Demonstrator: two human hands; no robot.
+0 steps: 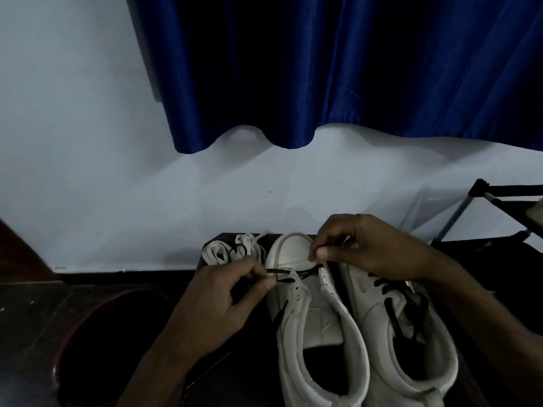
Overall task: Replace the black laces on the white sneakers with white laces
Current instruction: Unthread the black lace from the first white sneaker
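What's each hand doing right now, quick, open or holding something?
Left hand: pinching the black lace at the half-unlaced sneaker.
Right hand: fingers pinched, apparently on that lace's other end near the toe.

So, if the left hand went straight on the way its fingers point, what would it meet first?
Probably the left sneaker, at its eyelet row, just past where the left hand pinches the black lace; depth is unclear.

Glossy satin curtain [323, 69]; smooth matt leather-like sneakers [323, 333].
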